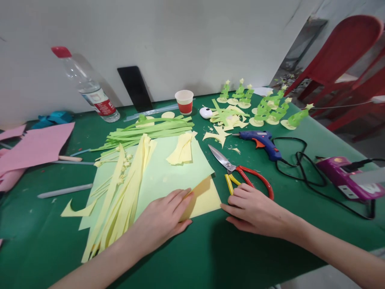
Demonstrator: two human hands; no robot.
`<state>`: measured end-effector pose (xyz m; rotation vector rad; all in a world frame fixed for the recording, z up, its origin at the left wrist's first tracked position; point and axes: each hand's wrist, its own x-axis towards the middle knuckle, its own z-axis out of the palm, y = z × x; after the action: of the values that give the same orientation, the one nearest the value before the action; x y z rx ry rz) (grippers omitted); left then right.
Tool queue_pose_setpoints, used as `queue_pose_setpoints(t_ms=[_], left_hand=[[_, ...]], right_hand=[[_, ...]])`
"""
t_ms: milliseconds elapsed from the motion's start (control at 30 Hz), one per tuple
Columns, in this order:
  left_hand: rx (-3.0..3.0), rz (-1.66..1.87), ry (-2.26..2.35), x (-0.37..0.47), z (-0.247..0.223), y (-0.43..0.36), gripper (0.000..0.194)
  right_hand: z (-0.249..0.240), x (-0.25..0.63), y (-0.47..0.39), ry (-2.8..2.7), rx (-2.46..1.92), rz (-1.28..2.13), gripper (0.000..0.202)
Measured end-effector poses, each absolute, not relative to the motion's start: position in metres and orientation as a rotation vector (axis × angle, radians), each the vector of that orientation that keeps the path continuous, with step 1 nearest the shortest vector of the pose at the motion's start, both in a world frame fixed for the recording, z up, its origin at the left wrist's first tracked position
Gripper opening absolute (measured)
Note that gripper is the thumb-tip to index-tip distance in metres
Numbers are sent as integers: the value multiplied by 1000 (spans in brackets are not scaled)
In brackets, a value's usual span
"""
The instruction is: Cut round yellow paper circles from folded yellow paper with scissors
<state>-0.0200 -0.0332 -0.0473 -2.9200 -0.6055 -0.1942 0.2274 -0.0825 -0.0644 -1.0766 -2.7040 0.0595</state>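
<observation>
My left hand (167,216) is closed on the edge of a pale green sheet (168,176), its corner lifted over a yellow sheet (207,198). My right hand (252,206) rests near the yellow sheet's right corner, its fingers curled at the yellow-handled tool (229,184); whether it grips it is hidden. Just beyond lie red-handled scissors (227,160), blades apart. Long yellow strips (129,192) spread left of my left hand, with green strips (150,130) behind. Short yellow pieces (183,150) sit on the green sheet.
A blue glue gun (261,142) and its cord lie at right, near a purple power strip (350,178). Small green paper trees (266,110) stand behind. A bottle (96,96), a phone (135,88) and a paper cup (184,102) line the wall. Pink paper (39,144) is left.
</observation>
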Motion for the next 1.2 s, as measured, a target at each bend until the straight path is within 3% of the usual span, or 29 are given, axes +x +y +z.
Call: queue_pose_setpoints(t_ms=[367, 567, 700, 1200], left_hand=[[-2911, -201, -621, -19, -49, -32, 37], [-2918, -200, -616, -20, -48, -33, 35], [-2919, -202, -645, -20, -49, -34, 31], [-2980, -135, -627, -19, -40, -28, 31]], right_hand=[[-64, 228, -82, -2759, -1061, -1, 19], [-59, 225, -79, -2771, -1070, 9, 31], [-58, 229, -79, -2738, -1059, 12, 23], [-69, 231, -82, -2615, -1085, 205, 26]])
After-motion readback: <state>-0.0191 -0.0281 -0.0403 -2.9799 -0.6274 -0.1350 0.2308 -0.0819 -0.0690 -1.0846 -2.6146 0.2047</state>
